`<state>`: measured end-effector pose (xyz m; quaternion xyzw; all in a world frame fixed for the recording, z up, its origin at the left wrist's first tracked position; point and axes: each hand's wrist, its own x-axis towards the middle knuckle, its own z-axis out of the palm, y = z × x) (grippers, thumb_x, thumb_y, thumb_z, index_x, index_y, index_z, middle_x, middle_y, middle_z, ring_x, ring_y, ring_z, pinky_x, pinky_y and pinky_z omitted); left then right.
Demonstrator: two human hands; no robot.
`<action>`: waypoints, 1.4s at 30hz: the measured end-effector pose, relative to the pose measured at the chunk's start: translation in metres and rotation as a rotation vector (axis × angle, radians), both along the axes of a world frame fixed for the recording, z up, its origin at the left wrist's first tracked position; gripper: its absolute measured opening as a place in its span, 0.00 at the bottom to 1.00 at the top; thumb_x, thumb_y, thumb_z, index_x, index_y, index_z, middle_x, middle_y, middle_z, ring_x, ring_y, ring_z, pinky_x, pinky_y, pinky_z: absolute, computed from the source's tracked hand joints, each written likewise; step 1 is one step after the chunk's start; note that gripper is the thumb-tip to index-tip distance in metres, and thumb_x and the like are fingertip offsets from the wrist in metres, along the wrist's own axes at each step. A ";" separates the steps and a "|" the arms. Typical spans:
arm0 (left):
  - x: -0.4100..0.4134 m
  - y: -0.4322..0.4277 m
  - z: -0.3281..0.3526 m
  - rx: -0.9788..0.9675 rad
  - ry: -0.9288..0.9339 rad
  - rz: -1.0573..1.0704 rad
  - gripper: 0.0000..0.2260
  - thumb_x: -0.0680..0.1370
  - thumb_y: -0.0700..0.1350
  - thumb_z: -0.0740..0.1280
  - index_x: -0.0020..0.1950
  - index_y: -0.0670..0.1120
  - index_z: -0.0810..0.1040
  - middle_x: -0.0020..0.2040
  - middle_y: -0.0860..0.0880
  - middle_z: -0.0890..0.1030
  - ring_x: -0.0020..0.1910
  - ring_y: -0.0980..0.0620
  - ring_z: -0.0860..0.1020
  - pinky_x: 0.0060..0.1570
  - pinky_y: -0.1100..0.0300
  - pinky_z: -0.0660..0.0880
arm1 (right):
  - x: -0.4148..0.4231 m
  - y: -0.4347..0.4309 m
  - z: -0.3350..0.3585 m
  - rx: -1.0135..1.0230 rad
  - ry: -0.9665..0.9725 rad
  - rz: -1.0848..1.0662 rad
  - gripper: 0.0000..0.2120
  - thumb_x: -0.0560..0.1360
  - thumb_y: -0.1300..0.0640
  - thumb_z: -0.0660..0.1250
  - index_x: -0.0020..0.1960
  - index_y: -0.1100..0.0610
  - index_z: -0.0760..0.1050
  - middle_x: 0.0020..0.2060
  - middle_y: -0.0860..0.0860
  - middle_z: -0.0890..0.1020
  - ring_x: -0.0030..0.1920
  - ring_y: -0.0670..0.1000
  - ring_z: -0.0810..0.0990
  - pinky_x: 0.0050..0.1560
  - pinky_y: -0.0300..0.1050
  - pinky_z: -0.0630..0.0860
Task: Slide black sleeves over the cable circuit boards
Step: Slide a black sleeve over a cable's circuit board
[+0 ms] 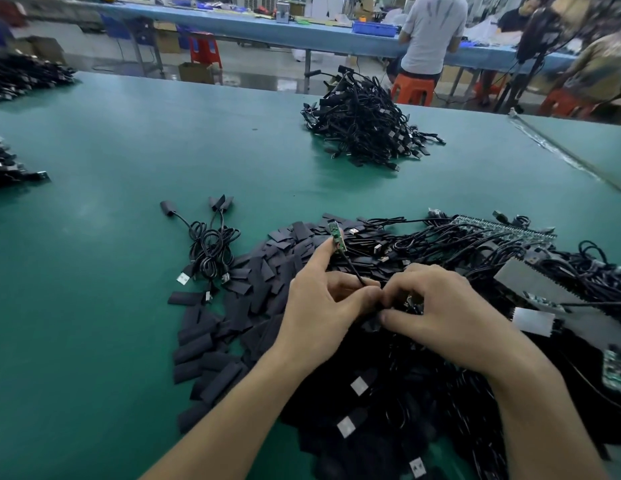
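The board [335, 233], a small green strip, stands tilted above the sleeve pile [267, 271] at the table's near centre. Its cable [354, 271] runs down and to the right into the left hand [323, 306]. The left thumb and curled fingers pinch the cable just below the board, while the straight index finger rests against the board's lower edge. The right hand [437, 306] touches the left at the fingertips. Its fingers are curled, and its thumb and fingertips pinch a black sleeve [371, 323]; the sleeve's open end cannot be made out.

Both hands work over a dense cable heap [388, 393] that fills the near right. A row of bare boards [503, 230] lies along the heap's far edge. A small coiled bundle [212, 244] lies just left of the sleeve pile. A tall stack of cables [368, 129] sits well apart, toward the far edge of the green table [129, 150]. Further dark piles [4, 168] lie at the left edge. Beyond the table, people sit on orange stools at a blue bench [267, 29].
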<state>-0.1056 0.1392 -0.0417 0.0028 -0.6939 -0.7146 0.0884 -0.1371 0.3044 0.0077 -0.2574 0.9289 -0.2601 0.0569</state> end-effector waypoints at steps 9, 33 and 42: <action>0.014 -0.007 0.015 -0.533 0.095 -0.211 0.15 0.71 0.58 0.77 0.56 0.57 0.82 0.57 0.62 0.78 0.57 0.65 0.75 0.55 0.71 0.71 | -0.004 0.020 0.009 -0.359 0.179 -0.211 0.03 0.77 0.53 0.67 0.44 0.47 0.74 0.38 0.42 0.83 0.37 0.45 0.81 0.44 0.57 0.79; 0.026 0.027 0.010 -0.624 0.079 -0.306 0.15 0.76 0.64 0.69 0.40 0.54 0.73 0.46 0.57 0.72 0.45 0.60 0.72 0.43 0.55 0.74 | -0.012 0.004 0.040 -0.332 0.410 -0.528 0.04 0.81 0.54 0.63 0.49 0.54 0.70 0.35 0.46 0.82 0.38 0.48 0.80 0.42 0.47 0.70; 0.018 0.036 0.014 -0.426 -0.031 0.045 0.32 0.68 0.73 0.65 0.69 0.63 0.67 0.58 0.60 0.70 0.51 0.61 0.73 0.51 0.58 0.76 | -0.007 0.012 0.056 -0.305 0.265 -0.316 0.08 0.80 0.53 0.64 0.43 0.47 0.69 0.34 0.41 0.84 0.28 0.44 0.83 0.39 0.46 0.74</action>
